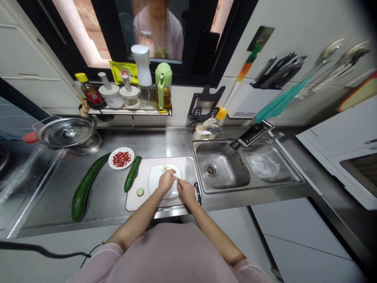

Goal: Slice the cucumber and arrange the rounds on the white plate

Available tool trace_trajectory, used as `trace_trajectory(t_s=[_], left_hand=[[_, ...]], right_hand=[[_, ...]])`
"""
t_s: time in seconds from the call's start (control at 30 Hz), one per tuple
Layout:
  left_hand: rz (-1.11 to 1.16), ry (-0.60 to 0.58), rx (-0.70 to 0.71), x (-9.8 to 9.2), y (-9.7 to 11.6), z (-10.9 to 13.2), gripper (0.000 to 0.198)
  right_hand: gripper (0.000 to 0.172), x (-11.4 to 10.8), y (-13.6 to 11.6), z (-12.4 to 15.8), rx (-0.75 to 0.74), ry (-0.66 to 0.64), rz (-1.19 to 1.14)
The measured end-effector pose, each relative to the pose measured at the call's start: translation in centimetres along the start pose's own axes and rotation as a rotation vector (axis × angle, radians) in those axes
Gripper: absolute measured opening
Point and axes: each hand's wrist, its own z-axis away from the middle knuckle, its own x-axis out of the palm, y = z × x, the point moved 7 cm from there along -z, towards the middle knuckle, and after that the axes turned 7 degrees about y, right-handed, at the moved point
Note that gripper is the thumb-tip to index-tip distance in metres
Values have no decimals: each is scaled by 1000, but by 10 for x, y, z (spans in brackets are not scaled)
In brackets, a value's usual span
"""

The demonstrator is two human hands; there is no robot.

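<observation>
Over a white plate (154, 184) on the pale cutting board (134, 202), my left hand (167, 180) and my right hand (186, 191) meet, fingertips pinched together. Between them is a small pale-green piece, apparently a cucumber slice, mostly hidden by the fingers. Thin cucumber slices (165, 168) lie at the plate's far side. A thicker cut cucumber end (140, 192) rests on the board, left of the plate. Along the board's left edge lies a cut cucumber (132, 173). A knife (197, 192) with a black handle lies by my right hand, its blade on the board.
Farther left are a long whole cucumber (88, 188), a small plate (111, 161) of chopped red pieces and a lidded steel pot (85, 143). A double sink (224, 188) with a black faucet (250, 135) is at the right. Bottles and jars fill a wall shelf (126, 113).
</observation>
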Motion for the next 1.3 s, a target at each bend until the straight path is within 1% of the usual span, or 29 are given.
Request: trace_trajectory(t_s=[0.4, 0.77, 1.07, 1.17, 1.3], left_hand=[[-10, -13, 1, -2, 3, 1, 21], [3, -17, -9, -2, 3, 2, 22], [-7, -18, -6, -4, 4, 3, 22], [3, -10, -6, -4, 4, 3, 21], [34, 9, -36, -7, 5, 4, 24]], right_hand=[[38, -1, -1, 2, 12, -9, -25], [38, -1, -1, 2, 3, 17, -11], [38, -1, -1, 2, 19, -5, -36], [38, -1, 1, 3, 7, 30, -90], [37, -7, 7, 3, 27, 140, -199]])
